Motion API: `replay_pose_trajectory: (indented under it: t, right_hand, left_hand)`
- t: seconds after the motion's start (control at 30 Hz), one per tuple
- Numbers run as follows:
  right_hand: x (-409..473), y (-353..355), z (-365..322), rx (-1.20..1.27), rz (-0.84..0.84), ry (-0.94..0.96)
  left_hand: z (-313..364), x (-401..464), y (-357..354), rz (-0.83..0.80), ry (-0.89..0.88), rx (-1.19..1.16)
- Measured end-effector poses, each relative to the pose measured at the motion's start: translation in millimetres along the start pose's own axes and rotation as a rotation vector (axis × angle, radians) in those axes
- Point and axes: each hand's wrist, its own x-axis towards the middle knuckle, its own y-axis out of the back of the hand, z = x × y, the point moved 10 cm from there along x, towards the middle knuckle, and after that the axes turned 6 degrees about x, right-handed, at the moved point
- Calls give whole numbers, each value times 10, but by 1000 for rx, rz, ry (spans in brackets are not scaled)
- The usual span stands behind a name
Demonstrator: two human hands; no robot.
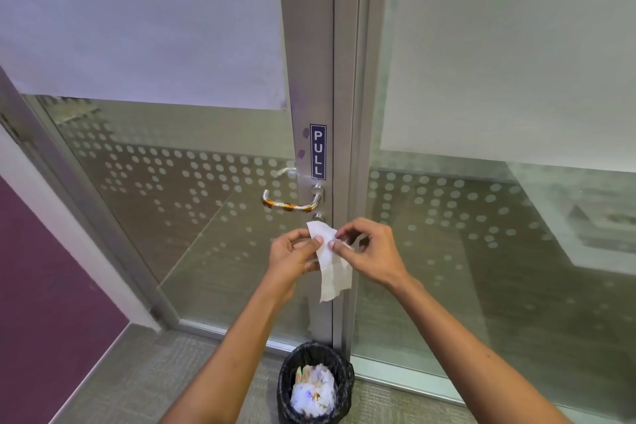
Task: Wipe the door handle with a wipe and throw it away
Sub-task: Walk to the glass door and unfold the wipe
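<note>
Both bare forearms reach up from the near edge and converge toward the middle. The left hand (292, 256) is turned palm inward, its fingers curled and its thumb pressed forward in a pinch at its right side. The right hand (366, 249) faces it from just beside, back upward and wrist bent slightly, thumb and forefinger also pinched together, the fingertips of the two hands nearly meeting.

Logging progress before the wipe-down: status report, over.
Both hands, left and right, pinch the wipe below the door handle. Handle not yet touched. Bin on floor below, nothing in the way.
</note>
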Motion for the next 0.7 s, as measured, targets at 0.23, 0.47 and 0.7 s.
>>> replay_pose_trajectory:
  t: [0.23,0.47,0.7]
  right_hand:
    - [-44,41,-72,-175,38,87]
    - [2,-68,-188,-215,44,113]
    - [100,-127,128,25,127,-170]
  left_hand:
    - [56,93,-79,-32,-6,-23]
    - [207,257,-71,20,-70,186]
    - [233,361,-149,-137,27,153]
